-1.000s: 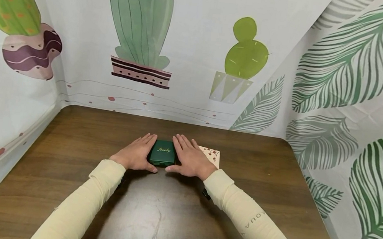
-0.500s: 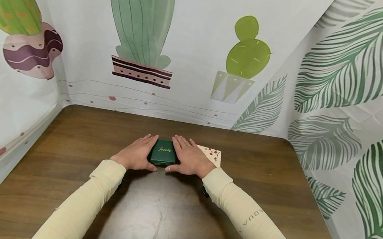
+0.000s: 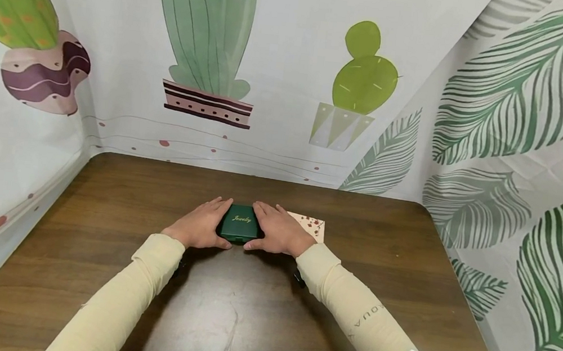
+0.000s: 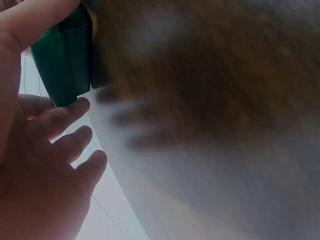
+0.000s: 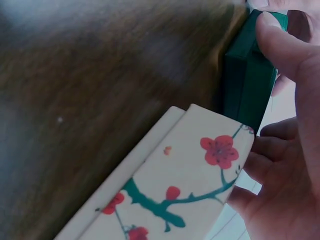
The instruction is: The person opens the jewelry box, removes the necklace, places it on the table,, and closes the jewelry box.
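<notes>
A dark green box [image 3: 240, 223] with gold "Jewelry" lettering on its lid lies on the wooden table between both hands. My left hand [image 3: 199, 224] flanks its left side, fingers extended toward the back and thumb at the front edge. In the left wrist view, a fingertip meets the far corner of the green box [image 4: 60, 65]. On the opposite side, my right hand [image 3: 280, 231] mirrors this, with its thumb against the front of the green box [image 5: 237, 82] in the right wrist view. A cream box with red blossoms [image 5: 185, 165] is partly hidden beside the right hand.
The brown wooden table [image 3: 381, 298] has rounded back corners. A white cloth [image 3: 291, 75] printed with cacti and leaves hangs behind it and along the sides. Light sleeves cover both forearms.
The view tilts slightly. My right hand's fingers and forearm have shifted a little to the left; the left hand and green box stay almost where they were.
</notes>
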`<act>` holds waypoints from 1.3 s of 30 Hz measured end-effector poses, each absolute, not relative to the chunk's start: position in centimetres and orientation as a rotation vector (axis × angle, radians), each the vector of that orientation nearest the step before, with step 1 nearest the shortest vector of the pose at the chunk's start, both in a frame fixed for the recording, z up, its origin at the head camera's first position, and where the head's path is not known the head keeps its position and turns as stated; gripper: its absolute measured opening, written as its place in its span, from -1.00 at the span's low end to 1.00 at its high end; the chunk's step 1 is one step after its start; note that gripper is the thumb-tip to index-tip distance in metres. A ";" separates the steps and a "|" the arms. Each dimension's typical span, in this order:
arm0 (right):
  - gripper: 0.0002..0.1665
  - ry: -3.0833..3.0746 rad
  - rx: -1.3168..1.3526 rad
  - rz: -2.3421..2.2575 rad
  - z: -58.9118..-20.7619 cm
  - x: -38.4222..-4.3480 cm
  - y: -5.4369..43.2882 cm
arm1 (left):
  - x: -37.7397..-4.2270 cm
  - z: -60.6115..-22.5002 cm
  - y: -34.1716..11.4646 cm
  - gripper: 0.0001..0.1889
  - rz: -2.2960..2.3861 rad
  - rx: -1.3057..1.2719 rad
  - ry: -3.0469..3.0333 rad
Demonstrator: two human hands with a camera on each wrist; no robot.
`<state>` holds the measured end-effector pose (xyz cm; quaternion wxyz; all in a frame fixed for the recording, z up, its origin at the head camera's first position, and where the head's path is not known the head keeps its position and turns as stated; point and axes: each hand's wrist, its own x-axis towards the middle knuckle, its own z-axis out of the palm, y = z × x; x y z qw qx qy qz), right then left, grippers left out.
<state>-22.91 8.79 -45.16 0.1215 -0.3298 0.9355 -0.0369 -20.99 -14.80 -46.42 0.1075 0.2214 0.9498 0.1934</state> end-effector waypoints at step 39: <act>0.06 2.694 -0.950 -0.390 -45.3 -23.8 8.4 | -22.0 -47.1 -15.3 -0.07 0.823 0.621 2.745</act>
